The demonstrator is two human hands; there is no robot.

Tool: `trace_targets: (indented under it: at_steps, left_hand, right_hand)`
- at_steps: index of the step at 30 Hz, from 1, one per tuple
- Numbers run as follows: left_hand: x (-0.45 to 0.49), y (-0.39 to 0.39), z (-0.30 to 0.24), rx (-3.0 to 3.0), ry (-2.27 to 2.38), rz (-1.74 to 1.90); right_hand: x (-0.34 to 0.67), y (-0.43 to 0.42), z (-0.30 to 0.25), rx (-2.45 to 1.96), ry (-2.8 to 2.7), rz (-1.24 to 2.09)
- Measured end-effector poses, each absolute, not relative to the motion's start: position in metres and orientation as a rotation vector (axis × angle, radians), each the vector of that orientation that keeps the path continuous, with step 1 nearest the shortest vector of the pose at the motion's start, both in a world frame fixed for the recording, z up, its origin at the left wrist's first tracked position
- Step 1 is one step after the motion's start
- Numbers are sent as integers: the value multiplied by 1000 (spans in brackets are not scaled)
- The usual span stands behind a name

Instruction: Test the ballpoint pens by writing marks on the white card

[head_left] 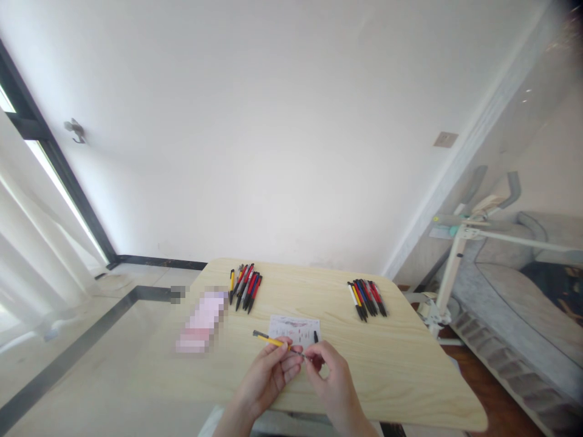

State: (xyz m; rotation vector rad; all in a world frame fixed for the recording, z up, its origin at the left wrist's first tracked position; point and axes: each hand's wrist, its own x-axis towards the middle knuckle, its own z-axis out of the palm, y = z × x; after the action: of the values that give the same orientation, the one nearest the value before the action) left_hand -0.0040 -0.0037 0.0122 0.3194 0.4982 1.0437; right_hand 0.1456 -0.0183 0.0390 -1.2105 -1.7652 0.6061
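My left hand (272, 375) is closed around a yellow pen (272, 340) whose dark end points up and left. My right hand (328, 375) pinches the pen's near end, at a small part too tiny to name. Both hands hover over the near edge of a light wooden table (401, 370). Just beyond them lies a small printed card (295, 328) with a small black piece (316, 335) on it. A bunch of several pens (245, 286) lies at the far left and another bunch of pens (366, 298) at the far right.
A blurred pink object (201, 320) lies on the table's left side. To the right stand a grey sofa (532, 303) and a white stand (450, 273). A window with a white curtain (31, 243) fills the left.
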Motion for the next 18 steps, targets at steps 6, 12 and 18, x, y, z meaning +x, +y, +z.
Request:
trace_targets:
  at_steps: [6, 12, 18]
  left_hand:
    - [-5, -4, 15, 300, 506, 1054]
    - [-5, -3, 9, 308, 520, 1059]
    - [-5, -3, 8, 312, 533, 1063]
  right_hand:
    - [156, -22, 38, -1240, -1787, 573]
    - [181, -20, 36, -1363, -1659, 556]
    - [190, -15, 33, -1411, -1616, 589]
